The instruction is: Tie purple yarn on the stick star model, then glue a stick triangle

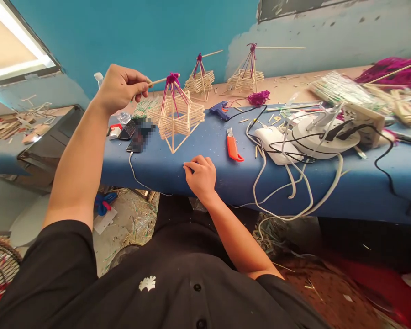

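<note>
My left hand, raised at the left, pinches a thin wooden stick. At the stick's other end is a small hanging basket of stacked pale sticks, tied at the top with purple yarn. Whether the basket's lower tip touches the blue table cover cannot be told. My right hand is at the table's front edge, below the basket and apart from it. Its fingers are curled closed, and nothing shows in them. Two similar stick baskets stand behind, each with yarn and a stick.
An orange cutter knife and a blue glue gun lie on the blue cover. White cables loop over the front edge from a white power strip. Phones lie left; purple yarn lies far right.
</note>
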`<action>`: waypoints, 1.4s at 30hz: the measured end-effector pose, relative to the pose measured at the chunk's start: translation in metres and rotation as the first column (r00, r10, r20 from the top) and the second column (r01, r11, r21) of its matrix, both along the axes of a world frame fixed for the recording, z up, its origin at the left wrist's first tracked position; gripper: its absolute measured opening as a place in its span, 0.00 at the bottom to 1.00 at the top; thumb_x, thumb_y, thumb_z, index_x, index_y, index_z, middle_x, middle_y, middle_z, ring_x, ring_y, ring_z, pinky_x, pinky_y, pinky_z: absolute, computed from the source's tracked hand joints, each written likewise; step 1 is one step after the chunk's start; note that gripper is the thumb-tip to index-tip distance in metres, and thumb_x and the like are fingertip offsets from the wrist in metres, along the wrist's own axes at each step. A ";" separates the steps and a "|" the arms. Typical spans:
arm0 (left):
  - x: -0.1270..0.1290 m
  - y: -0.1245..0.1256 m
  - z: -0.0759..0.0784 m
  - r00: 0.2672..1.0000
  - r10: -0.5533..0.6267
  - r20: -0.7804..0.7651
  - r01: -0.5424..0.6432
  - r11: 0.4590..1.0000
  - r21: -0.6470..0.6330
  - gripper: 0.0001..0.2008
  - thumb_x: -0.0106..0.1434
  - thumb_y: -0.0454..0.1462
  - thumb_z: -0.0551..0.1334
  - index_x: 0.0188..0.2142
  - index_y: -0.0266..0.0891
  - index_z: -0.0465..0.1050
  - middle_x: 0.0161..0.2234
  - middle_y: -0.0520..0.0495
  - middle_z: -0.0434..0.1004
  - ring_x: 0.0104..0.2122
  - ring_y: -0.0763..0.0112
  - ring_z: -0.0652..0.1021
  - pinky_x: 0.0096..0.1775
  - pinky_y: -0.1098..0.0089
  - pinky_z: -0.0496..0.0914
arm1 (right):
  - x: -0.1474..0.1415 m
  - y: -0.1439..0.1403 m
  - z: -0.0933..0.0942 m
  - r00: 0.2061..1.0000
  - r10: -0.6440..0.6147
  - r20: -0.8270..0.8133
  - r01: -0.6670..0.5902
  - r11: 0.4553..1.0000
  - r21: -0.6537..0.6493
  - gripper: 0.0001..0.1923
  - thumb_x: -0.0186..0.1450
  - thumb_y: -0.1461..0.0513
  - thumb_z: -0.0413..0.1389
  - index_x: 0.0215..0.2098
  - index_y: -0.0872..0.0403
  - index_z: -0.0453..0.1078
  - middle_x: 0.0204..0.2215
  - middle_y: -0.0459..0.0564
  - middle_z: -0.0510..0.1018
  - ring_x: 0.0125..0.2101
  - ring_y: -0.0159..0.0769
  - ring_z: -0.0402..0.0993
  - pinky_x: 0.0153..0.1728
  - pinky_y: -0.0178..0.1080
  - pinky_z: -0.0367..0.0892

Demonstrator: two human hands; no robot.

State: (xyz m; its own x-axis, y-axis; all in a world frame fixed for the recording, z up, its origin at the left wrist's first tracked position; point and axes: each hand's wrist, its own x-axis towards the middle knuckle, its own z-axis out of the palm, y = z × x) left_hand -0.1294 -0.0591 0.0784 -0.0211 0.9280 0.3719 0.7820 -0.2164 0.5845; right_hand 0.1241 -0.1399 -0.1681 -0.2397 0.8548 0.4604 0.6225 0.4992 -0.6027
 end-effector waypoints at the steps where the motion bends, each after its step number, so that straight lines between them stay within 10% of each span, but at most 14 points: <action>1: -0.002 0.000 0.001 0.999 -0.037 0.003 0.037 0.999 0.010 0.16 0.66 0.50 0.77 0.39 0.43 0.81 0.27 0.58 0.79 0.29 0.78 0.69 0.44 0.61 0.75 | -0.002 0.000 0.000 1.000 -0.002 -0.003 0.002 1.000 -0.002 0.17 0.77 0.57 0.53 0.45 0.49 0.86 0.44 0.55 0.82 0.44 0.43 0.68 0.50 0.45 0.63; 6: -0.014 0.004 -0.001 0.988 -0.126 0.087 0.125 0.992 0.027 0.33 0.48 0.70 0.77 0.37 0.48 0.81 0.27 0.56 0.78 0.31 0.75 0.68 0.50 0.50 0.76 | -0.013 -0.010 -0.004 0.999 0.054 -0.007 -0.054 0.999 0.004 0.22 0.80 0.58 0.46 0.44 0.56 0.82 0.46 0.61 0.82 0.46 0.45 0.71 0.51 0.48 0.61; 9: -0.018 0.010 -0.006 0.985 -0.131 0.114 0.128 0.991 0.030 0.37 0.45 0.73 0.74 0.36 0.48 0.80 0.25 0.55 0.75 0.29 0.76 0.67 0.44 0.52 0.75 | -0.029 -0.031 -0.014 0.954 0.298 0.031 -0.299 0.954 0.032 0.18 0.79 0.60 0.48 0.44 0.56 0.81 0.46 0.58 0.83 0.47 0.41 0.75 0.53 0.43 0.66; 11: -0.019 0.015 -0.010 0.983 -0.136 0.123 0.133 0.991 0.035 0.36 0.45 0.74 0.74 0.34 0.48 0.79 0.24 0.55 0.73 0.27 0.76 0.67 0.38 0.57 0.73 | -0.041 -0.049 -0.023 0.846 0.527 0.087 -0.532 0.845 0.055 0.15 0.75 0.65 0.52 0.50 0.50 0.81 0.47 0.51 0.85 0.46 0.34 0.79 0.49 0.35 0.69; 15: -0.017 0.022 -0.013 0.977 -0.141 0.162 0.136 0.990 0.038 0.25 0.55 0.63 0.74 0.35 0.47 0.80 0.25 0.52 0.74 0.25 0.75 0.68 0.30 0.62 0.67 | -0.057 -0.078 -0.044 0.498 0.820 0.281 -0.849 0.528 -0.037 0.53 0.61 0.70 0.57 0.80 0.36 0.49 0.75 0.41 0.67 0.52 0.31 0.82 0.32 0.32 0.67; 18: -0.010 0.027 -0.011 0.978 -0.089 0.187 0.084 0.996 0.032 0.11 0.61 0.48 0.73 0.38 0.46 0.83 0.29 0.48 0.78 0.25 0.73 0.70 0.28 0.63 0.67 | -0.059 -0.086 -0.060 0.311 0.862 0.401 -0.862 0.433 -0.263 0.53 0.65 0.67 0.55 0.82 0.37 0.38 0.75 0.45 0.67 0.48 0.35 0.85 0.29 0.34 0.64; 27: 0.030 0.047 -0.026 0.977 0.086 0.194 -0.074 0.995 -0.068 0.10 0.61 0.26 0.66 0.39 0.37 0.83 0.36 0.41 0.85 0.30 0.69 0.80 0.41 0.58 0.79 | -0.047 -0.092 -0.082 0.310 0.815 0.490 -0.800 0.502 -0.328 0.28 0.70 0.58 0.60 0.68 0.51 0.68 0.46 0.53 0.87 0.38 0.40 0.85 0.31 0.36 0.69; 34: -0.006 0.043 -0.023 0.962 0.140 0.236 -0.100 0.980 -0.174 0.10 0.58 0.30 0.71 0.40 0.39 0.83 0.36 0.41 0.85 0.37 0.61 0.84 0.42 0.59 0.78 | -0.031 -0.080 -0.066 0.361 0.794 0.489 -0.828 0.514 -0.224 0.12 0.70 0.58 0.62 0.50 0.54 0.78 0.39 0.50 0.87 0.31 0.37 0.82 0.28 0.36 0.63; 38: -0.029 0.036 -0.026 0.971 0.134 0.198 -0.078 0.960 -0.268 0.13 0.53 0.34 0.75 0.40 0.39 0.84 0.39 0.37 0.87 0.34 0.58 0.84 0.36 0.60 0.76 | -0.026 -0.054 -0.031 0.493 0.774 0.396 -0.834 0.550 -0.037 0.08 0.72 0.59 0.60 0.46 0.51 0.79 0.37 0.46 0.86 0.35 0.34 0.83 0.33 0.36 0.65; 42: -0.033 0.036 -0.039 0.983 0.107 0.149 -0.091 0.990 -0.110 0.07 0.58 0.37 0.72 0.37 0.40 0.85 0.35 0.41 0.86 0.29 0.67 0.80 0.35 0.64 0.75 | -0.020 -0.008 0.007 0.760 0.625 0.180 -0.649 0.742 0.166 0.11 0.78 0.58 0.55 0.51 0.51 0.78 0.41 0.49 0.86 0.40 0.32 0.82 0.41 0.35 0.69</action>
